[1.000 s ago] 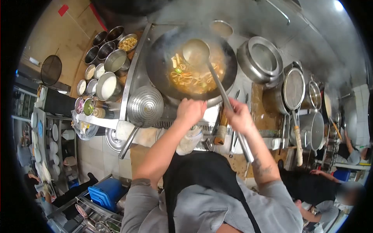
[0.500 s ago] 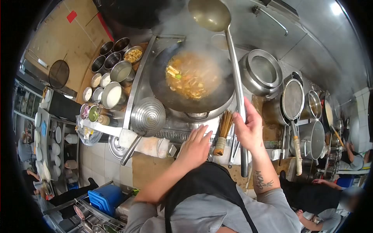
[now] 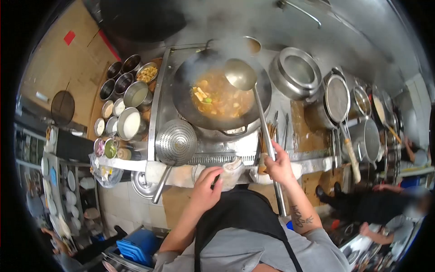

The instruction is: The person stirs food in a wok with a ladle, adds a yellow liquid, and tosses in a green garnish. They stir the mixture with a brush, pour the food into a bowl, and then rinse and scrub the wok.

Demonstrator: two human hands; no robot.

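My right hand [image 3: 279, 164] is wrapped around the handle of a large metal ladle [image 3: 240, 75]. The ladle's bowl hangs over the wok [image 3: 181, 97], whose steaming brown soup [image 3: 224, 102] holds pale pieces and a bit of green. My left hand [image 3: 207, 188] has curled fingers at the stove's front edge, gripping the end of a folded whitish cloth [image 3: 233, 171]; part of the grip is hidden. A perforated strainer [image 3: 176, 141] lies to the left of the wok. A bamboo brush [image 3: 268, 136] is partly hidden behind the ladle handle.
Several metal bowls and tubs of ingredients [image 3: 131, 123] stand at left. Stacked steel pots [image 3: 297, 75] are right of the wok. A mesh strainer [image 3: 338, 99] rests across pots farther right. A blue bin [image 3: 136, 247] is low at left. Another person [image 3: 376, 206] is at the right.
The ladle's bowl has come down toward the wok from high above it. My left hand has gone from outstretched to curled at the cloth. My head view has shifted slightly.
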